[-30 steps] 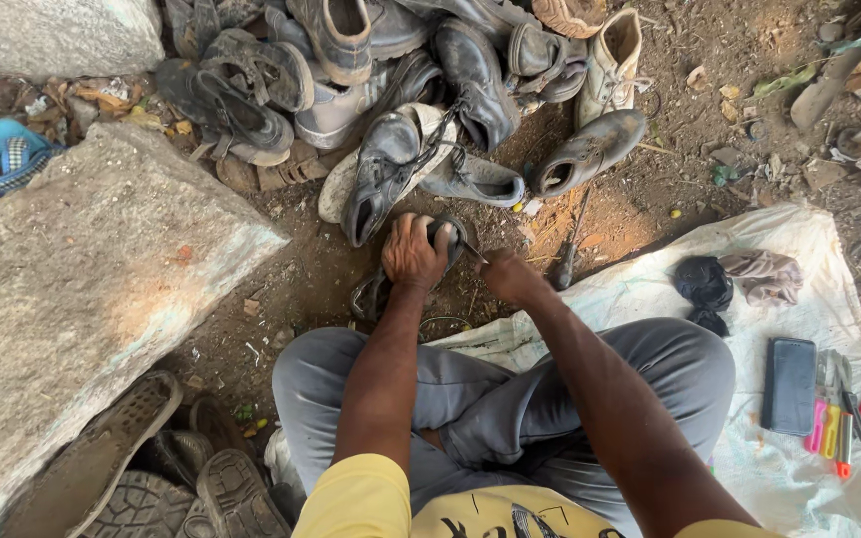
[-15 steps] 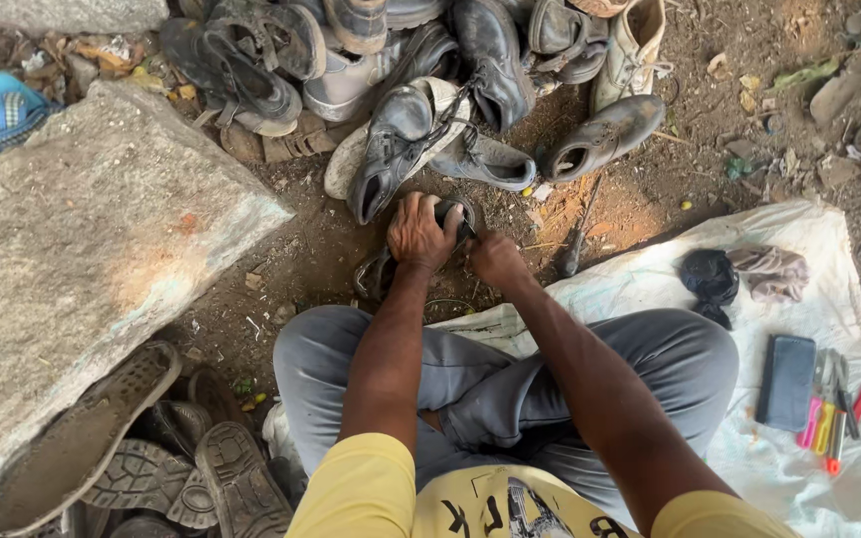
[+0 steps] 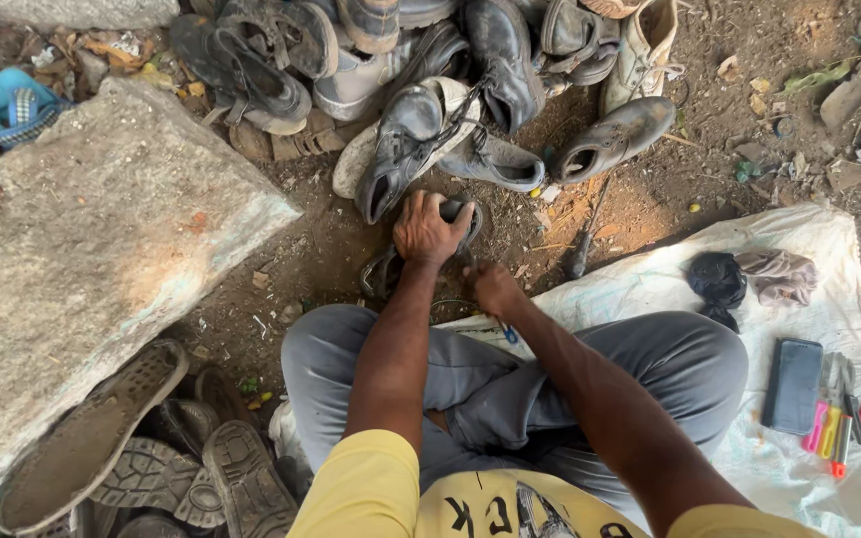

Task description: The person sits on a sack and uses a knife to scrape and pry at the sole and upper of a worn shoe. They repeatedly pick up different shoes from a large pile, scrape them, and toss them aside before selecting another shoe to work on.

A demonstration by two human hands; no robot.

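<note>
The person sat cross-legged on the dirt ground, both arms reaching forward. The left hand lay palm down with its fingers curled over a dark sandal resting on the ground just in front of the knees, its grip closed on the upper part. The right hand was clenched into a fist a little nearer; what it held could not be told. The sandal looked light and worn, its straps soft and floppy and its sole stiffer, so the sole edge seemed the firmer place to take hold. Farther off lay a heap of old shoes; a large stone slab sat to the left, and a white sheet with small tools to the right.
</note>
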